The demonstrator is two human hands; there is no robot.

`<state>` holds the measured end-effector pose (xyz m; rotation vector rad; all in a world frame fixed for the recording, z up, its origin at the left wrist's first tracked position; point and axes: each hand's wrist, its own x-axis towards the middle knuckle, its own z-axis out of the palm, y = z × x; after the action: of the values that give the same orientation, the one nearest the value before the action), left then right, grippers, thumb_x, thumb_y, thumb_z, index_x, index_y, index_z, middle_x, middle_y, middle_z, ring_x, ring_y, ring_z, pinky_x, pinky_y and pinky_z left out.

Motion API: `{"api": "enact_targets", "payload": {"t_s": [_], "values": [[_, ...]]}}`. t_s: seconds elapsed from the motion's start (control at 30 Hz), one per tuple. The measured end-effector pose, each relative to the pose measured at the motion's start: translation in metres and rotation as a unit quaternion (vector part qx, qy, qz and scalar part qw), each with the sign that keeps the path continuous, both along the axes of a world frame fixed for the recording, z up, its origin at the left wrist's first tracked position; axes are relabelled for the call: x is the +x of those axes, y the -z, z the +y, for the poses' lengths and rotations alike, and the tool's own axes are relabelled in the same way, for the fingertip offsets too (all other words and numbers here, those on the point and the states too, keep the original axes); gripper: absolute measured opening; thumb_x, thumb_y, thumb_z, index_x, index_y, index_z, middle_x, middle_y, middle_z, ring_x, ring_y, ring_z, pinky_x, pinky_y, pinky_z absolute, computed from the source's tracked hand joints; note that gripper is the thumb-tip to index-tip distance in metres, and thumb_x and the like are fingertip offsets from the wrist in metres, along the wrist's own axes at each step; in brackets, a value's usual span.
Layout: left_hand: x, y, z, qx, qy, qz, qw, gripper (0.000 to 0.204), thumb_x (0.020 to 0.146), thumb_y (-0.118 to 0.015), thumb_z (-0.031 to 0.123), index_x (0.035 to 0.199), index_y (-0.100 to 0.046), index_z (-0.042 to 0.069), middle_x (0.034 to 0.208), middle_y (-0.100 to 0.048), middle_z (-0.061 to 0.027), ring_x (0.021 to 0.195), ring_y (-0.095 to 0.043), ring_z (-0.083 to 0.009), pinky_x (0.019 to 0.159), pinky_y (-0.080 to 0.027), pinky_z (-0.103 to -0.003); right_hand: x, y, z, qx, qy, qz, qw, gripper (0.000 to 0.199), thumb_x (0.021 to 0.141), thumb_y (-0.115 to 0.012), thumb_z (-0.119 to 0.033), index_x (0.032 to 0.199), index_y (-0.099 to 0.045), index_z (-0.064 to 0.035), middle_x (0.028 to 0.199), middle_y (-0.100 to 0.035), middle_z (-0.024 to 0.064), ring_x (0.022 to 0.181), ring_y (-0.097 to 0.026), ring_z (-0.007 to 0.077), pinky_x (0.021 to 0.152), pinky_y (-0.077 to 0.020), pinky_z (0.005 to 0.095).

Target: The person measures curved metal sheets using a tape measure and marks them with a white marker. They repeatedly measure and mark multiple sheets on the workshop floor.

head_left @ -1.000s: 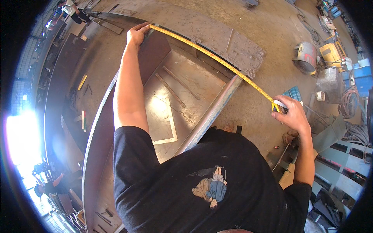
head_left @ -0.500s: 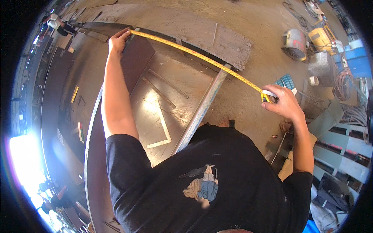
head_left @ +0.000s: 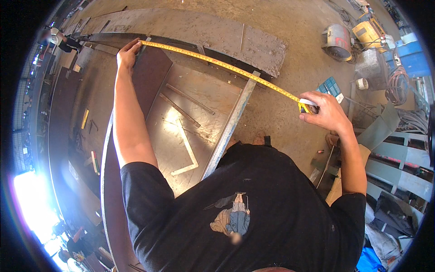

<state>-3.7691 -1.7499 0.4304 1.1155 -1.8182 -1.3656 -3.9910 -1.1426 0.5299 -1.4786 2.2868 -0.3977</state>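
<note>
A yellow tape measure [head_left: 213, 60] is stretched across the top of a large steel frame with dark plate sides [head_left: 152, 75]. My left hand [head_left: 129, 53] pinches the tape's free end at the far left corner of the frame. To the right, beyond the frame's bluish-grey steel edge [head_left: 233, 122], my right hand [head_left: 327, 111] grips the tape's case. The blade crosses over that edge and bows slightly. Inside the frame, a metal square [head_left: 190, 149] and two thin strips [head_left: 181, 109] lie on a shiny plate.
Behind the frame lies a long dirt-covered beam [head_left: 253, 45]. A metal drum [head_left: 338, 43] and a yellow machine [head_left: 369, 35] stand at the far right. A grey slatted rack [head_left: 389, 170] is near my right arm. Other people [head_left: 63, 40] are at the left.
My view has shifted slightly, so the frame and both hands sit a little further left. The tape stays stretched, with both hands keeping their hold.
</note>
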Motion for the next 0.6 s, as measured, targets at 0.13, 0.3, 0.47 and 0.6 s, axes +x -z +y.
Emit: {"api": "enact_targets", "payload": {"t_s": [0.13,0.3,0.47,0.6], "values": [[-0.001,-0.009,0.011,-0.003,-0.013,-0.011,1.0,0.031,0.089,-0.074,0.02,0.118,-0.074,0.01,0.111,-0.074,-0.0071,0.104,-0.067,-0.0175,0.096,-0.049,-0.031,-0.002,0.003,0.002,-0.005,-0.007,0.006,1.0,0.05,0.076,-0.077,-0.039,0.112,-0.065,-0.0064,0.099,-0.069,0.0163,0.09,-0.067,0.0365,0.076,-0.0523,0.0441],[0.003,-0.001,-0.002,-0.013,0.0,-0.012,1.0,0.031,0.09,-0.073,0.02,0.119,-0.074,0.011,0.112,-0.074,-0.0066,0.106,-0.067,-0.0179,0.097,-0.049,-0.031,-0.002,0.004,0.002,-0.019,-0.012,0.013,1.0,0.051,0.075,-0.077,-0.039,0.112,-0.065,-0.0062,0.099,-0.069,0.0163,0.089,-0.067,0.0368,0.077,-0.0523,0.0442],[0.004,0.003,-0.008,-0.012,0.009,-0.01,1.0,0.032,0.088,-0.074,0.021,0.119,-0.074,0.011,0.111,-0.074,-0.0064,0.106,-0.067,-0.0179,0.097,-0.049,-0.031,0.0,0.001,0.0,-0.006,-0.008,0.004,1.0,0.051,0.075,-0.077,-0.039,0.112,-0.065,-0.0058,0.098,-0.069,0.0164,0.089,-0.067,0.037,0.076,-0.0522,0.0442],[0.0,-0.003,-0.002,-0.021,0.01,-0.01,1.0,0.033,0.088,-0.075,0.02,0.119,-0.074,0.01,0.111,-0.074,-0.0066,0.105,-0.067,-0.0175,0.096,-0.049,-0.03,-0.001,0.001,0.003,-0.012,-0.007,0.011,1.0,0.051,0.075,-0.076,-0.039,0.112,-0.065,-0.0056,0.098,-0.069,0.0163,0.089,-0.067,0.0369,0.077,-0.0523,0.0443]]}}
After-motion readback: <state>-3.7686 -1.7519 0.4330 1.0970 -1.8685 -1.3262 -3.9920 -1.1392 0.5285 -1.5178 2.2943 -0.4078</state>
